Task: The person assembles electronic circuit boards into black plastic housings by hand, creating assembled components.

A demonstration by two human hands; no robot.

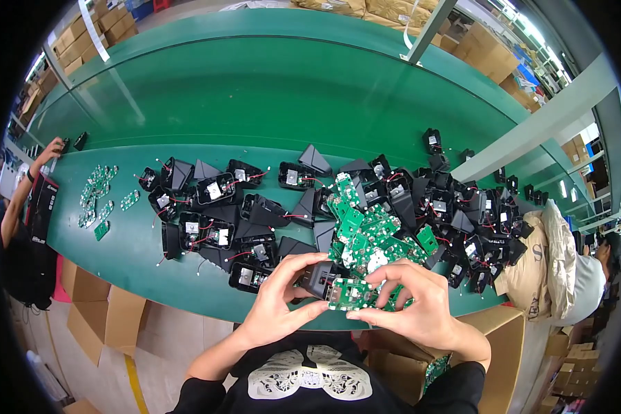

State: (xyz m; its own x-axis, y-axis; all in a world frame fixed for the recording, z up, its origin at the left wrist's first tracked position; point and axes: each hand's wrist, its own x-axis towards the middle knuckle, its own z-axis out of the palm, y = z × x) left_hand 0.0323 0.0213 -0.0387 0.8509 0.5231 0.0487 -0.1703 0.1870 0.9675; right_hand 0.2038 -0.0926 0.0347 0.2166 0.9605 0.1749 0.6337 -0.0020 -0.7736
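My left hand [283, 298] is closed around a black plastic housing [317, 279], fingers over its far side and thumb along the near side. Between the thumb and fingers of my right hand [414, 300] is a green circuit board [350, 294], held flat at the housing's right side. The board's left end meets or overlaps the housing; I cannot tell whether it sits inside. Just beyond my hands lies a heap of green circuit boards [369, 231]. Black housings with red wires [210, 234] are spread to its left, and more housings [455, 207] to its right.
A green workbench [145, 276] borders a green conveyor belt [255, 103]. Smaller boards [96, 196] lie at the left, near another person's hand [52, 148]. Cardboard boxes [107, 310] stand below the bench. A white post [531, 121] rises at the right beside brown sacks [531, 265].
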